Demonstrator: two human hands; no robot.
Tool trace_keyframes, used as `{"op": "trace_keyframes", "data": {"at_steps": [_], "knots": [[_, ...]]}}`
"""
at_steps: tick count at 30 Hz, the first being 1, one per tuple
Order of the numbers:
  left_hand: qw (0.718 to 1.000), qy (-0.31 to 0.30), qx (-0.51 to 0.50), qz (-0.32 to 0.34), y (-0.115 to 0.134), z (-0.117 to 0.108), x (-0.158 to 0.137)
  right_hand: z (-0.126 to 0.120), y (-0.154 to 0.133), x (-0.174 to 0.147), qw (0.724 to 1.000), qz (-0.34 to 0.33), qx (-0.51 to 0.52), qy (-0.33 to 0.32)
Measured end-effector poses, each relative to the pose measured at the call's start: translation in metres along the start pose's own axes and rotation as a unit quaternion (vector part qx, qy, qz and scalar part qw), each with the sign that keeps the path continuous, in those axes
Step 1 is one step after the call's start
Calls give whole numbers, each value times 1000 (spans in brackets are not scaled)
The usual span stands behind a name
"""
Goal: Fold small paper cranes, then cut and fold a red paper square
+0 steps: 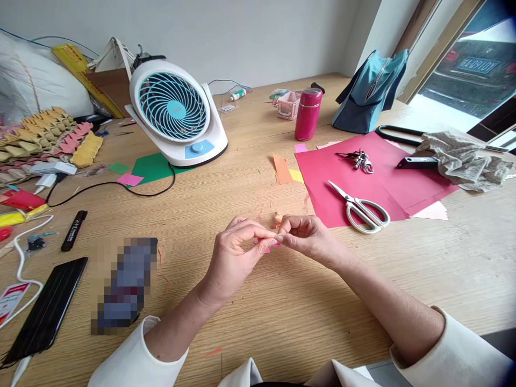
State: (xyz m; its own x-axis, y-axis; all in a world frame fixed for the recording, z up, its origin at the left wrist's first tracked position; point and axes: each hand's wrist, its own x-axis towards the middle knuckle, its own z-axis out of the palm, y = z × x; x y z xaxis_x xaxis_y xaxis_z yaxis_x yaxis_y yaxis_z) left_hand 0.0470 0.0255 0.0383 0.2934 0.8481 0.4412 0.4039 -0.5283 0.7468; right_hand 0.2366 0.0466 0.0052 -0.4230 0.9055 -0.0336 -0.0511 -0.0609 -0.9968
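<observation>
Both my hands meet over the middle of the table, fingertips touching. My left hand (237,247) is closed in a pinch on a small piece of pink paper (274,243). From the other side, my right hand (308,236) pinches at the same spot, with thumb and forefinger pressed together. Most of the pink paper is covered by the fingers, so its shape cannot be made out. Just behind the fingertips lies a small orange paper piece (278,216). White-handled scissors (363,209) rest on red sheets (334,161) to the right of my right hand.
A white fan (177,110) stands at the back left, its black cord trailing across the table. A pink flask (308,114) and a blue bag (368,94) stand behind. Keys (360,159) lie on the red sheets. At left are a marker (74,231) and a black tablet-like object (48,309).
</observation>
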Motion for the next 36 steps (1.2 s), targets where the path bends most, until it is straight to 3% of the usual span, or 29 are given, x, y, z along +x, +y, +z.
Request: {"op": "trace_keyframes", "data": {"at_steps": [5, 9, 13, 22, 30, 36], "knots": [[999, -13, -26, -41, -6, 2, -1, 3, -4, -1, 999, 26, 18, -6], [987, -33, -110, -109, -11, 3, -2, 5, -6, -1, 997, 45, 56, -18], [976, -40, -167, -134, -13, 6, -2, 6, -7, 0, 996, 52, 62, -26], [992, -23, -102, -67, -15, 6, -1, 7, -5, -1, 997, 65, 45, -5], [989, -7, -118, -85, -20, 8, -4, 7, -7, 0, 995, 71, 69, 6], [995, -10, -86, -50, -16, 6, 0, 7, -5, 0, 995, 76, 63, -2]]}}
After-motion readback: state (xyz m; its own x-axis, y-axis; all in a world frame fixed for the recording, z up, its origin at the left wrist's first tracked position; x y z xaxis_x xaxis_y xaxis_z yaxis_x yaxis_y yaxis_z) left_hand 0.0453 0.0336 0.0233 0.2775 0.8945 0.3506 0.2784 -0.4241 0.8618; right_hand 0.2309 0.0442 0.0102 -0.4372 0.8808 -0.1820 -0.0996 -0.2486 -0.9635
